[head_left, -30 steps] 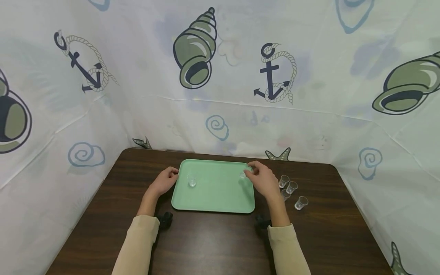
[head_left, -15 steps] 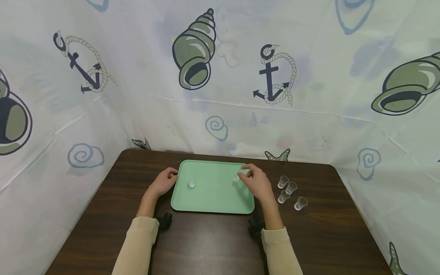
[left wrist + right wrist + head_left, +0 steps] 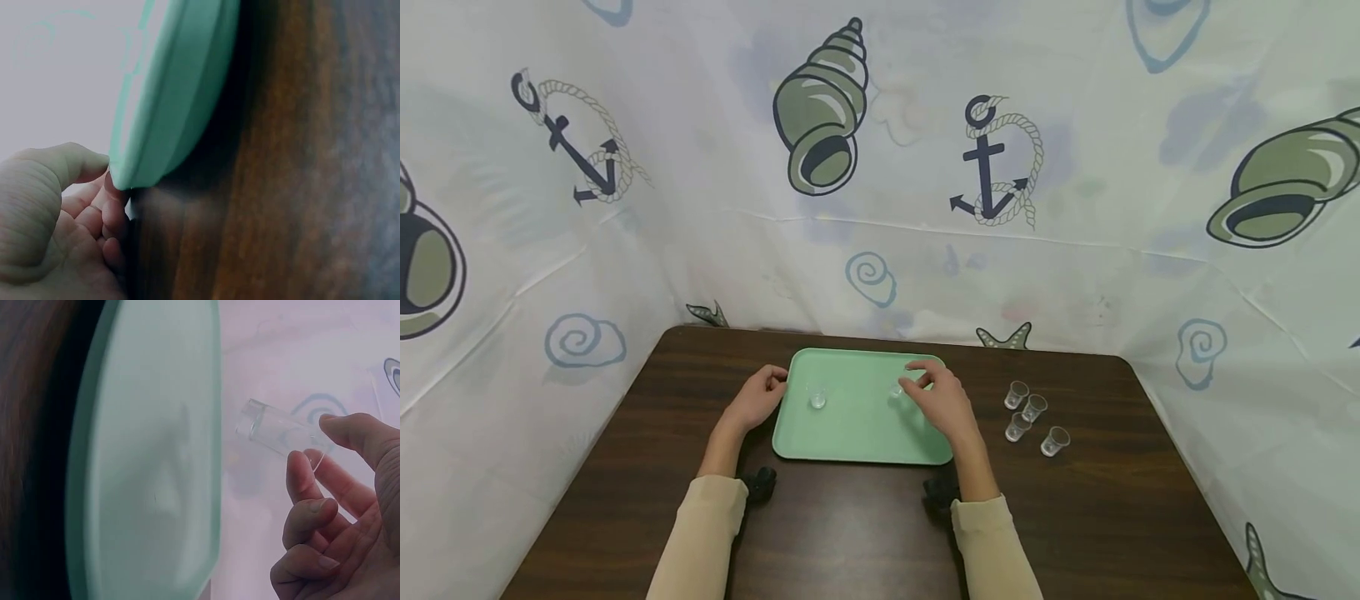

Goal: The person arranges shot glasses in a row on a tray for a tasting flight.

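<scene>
Gripping green tray (image 3: 865, 442) by its left edge, mid-left of frame, with thumb and fingers of left hand (image 3: 757, 398); hold steady. Pinching clear cup (image 3: 284, 431) near its mouth in right hand (image 3: 942, 402), above tray, just right of frame centre, base towards tray; best to level, lower, release softly. Use open room mid-tray, short of standing cup (image 3: 817, 398) at left. Mind raised rim, plus four loose cups (image 3: 1034, 408) at right. Farther back, watch for patterned cloth (image 3: 925, 275).
</scene>
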`<state>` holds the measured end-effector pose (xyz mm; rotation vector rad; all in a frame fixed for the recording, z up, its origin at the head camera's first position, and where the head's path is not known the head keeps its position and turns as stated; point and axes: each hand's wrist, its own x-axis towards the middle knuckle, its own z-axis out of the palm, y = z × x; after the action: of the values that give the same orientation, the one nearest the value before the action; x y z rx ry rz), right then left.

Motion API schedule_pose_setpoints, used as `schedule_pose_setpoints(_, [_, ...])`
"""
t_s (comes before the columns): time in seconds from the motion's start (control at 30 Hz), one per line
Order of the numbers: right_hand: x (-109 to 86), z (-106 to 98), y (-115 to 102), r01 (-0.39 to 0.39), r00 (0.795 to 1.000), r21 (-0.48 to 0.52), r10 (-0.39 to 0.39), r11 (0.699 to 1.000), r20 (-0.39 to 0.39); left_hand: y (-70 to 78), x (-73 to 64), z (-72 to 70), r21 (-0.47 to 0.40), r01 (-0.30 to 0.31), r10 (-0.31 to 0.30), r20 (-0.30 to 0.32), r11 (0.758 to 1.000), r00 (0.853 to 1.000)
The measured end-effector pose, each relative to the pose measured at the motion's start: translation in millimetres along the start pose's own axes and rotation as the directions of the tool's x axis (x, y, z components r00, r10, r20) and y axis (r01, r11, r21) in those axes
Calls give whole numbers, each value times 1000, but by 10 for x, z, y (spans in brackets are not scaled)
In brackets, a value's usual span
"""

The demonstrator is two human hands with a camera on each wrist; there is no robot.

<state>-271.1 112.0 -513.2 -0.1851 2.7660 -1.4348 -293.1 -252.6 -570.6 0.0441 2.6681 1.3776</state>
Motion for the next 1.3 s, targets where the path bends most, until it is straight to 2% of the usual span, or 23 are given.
schedule_pose_setpoints(0.27, [3,178,-62,26,999,6,-27,1000,25,-7,-2,16,1,-32,32,-8,999,999])
schedule_pose_setpoints(0.57, [-8,385,-182,61,996,0,-61,998,72,-31,-16,-6,1,-38,38,-3,999,999])
schedule_pose_setpoints(0.83, [-50,525,-260,74,995,-21,-72,997,71,-34,-28,-12,-1,-48,48,-5,999,999])
schedule_pose_setpoints(1.3, [-66,741,-455,137,986,-109,-125,985,111,-14,-51,-17,-7,-53,53,-6,999,999])
